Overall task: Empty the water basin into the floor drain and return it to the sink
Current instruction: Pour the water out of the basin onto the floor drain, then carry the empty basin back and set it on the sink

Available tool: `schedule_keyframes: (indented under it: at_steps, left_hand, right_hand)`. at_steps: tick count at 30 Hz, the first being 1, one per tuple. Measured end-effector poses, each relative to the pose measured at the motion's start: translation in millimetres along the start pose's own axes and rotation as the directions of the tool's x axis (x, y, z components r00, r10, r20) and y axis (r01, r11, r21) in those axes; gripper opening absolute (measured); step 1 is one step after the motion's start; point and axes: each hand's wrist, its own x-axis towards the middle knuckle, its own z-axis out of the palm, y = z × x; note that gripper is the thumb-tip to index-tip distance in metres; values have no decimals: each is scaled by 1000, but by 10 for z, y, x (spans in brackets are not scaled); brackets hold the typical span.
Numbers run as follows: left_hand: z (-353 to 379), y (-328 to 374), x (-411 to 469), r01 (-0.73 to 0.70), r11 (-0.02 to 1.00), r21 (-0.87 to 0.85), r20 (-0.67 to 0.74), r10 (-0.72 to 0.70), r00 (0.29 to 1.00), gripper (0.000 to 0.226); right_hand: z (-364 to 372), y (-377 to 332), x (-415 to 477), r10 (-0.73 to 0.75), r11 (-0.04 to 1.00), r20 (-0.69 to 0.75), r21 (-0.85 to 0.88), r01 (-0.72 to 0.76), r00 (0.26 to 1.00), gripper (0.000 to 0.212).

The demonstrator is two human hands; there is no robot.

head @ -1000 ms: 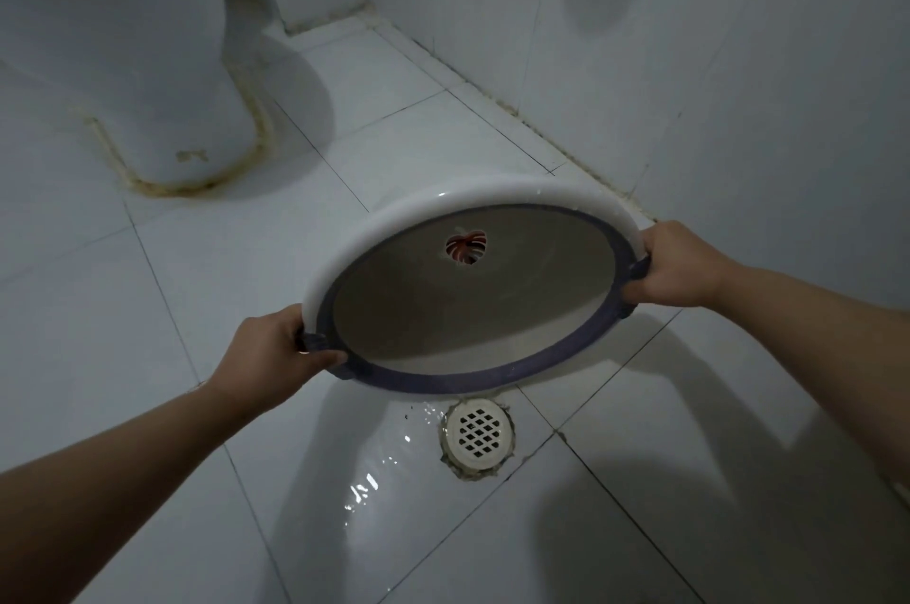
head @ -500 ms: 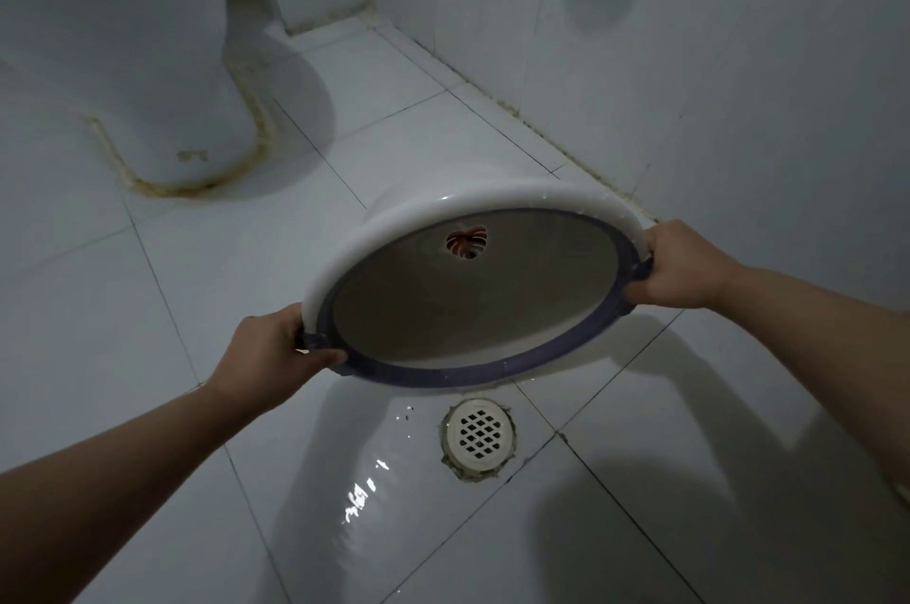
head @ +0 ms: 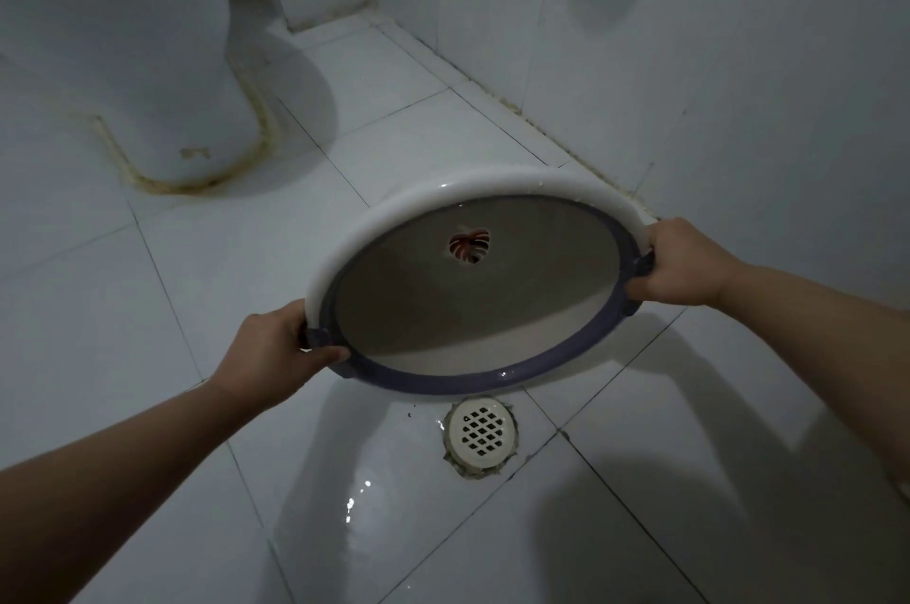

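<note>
Both hands, the left hand (head: 276, 347) and the right hand (head: 682, 261), grip opposite purple handles of the round white plastic water basin (head: 468, 303), tipped steeply with its opening facing the camera, just above the round white grated floor drain (head: 481, 429) in wet floor tiles (head: 344, 529).

A white toilet base (head: 147, 62), stained at its foot, stands by the tiled wall (head: 689, 37).

No legible text or labels anywhere
</note>
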Motion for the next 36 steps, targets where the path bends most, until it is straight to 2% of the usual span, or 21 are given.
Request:
schedule_keyframes:
  at_steps: [8,12,16,19,25,28,33,36]
  left_hand:
    - [14,-5,10,91,995,-31,60,-89,994,29]
    - [35,-14,44,123,991,-57,19,-122,992,36]
    - [60,-10,108,142,982,-127,-12,-145,989,19]
    - [93,22,141,183,966,-185,-51,-195,979,30]
    - [118,76,217,263,905,-334,-99,-311,945,31]
    - [112,81,277,291,889,-353,-129,-355,926,32]
    - [115,33,415,315,854,-414,-188,-419,888,36]
    - [104,-4,524,333,825,-456,-204,-461,864,36]
  right_hand:
    - [81,37,64,73,994,43,76,-76,996,23]
    - [113,0,82,114,984,32,132,-118,993,27]
    - [154,-42,113,137,965,8,226,-135,991,30]
    - [199,-41,156,150,934,32,325,-152,988,22]
    - [302,-119,237,219,849,68,479,-225,973,32]
    - [372,-137,300,247,825,34,517,-228,969,29]
    - [488,-211,450,300,773,-69,602,-200,951,11]
    - [559,-261,549,324,788,-136,586,-188,936,21]
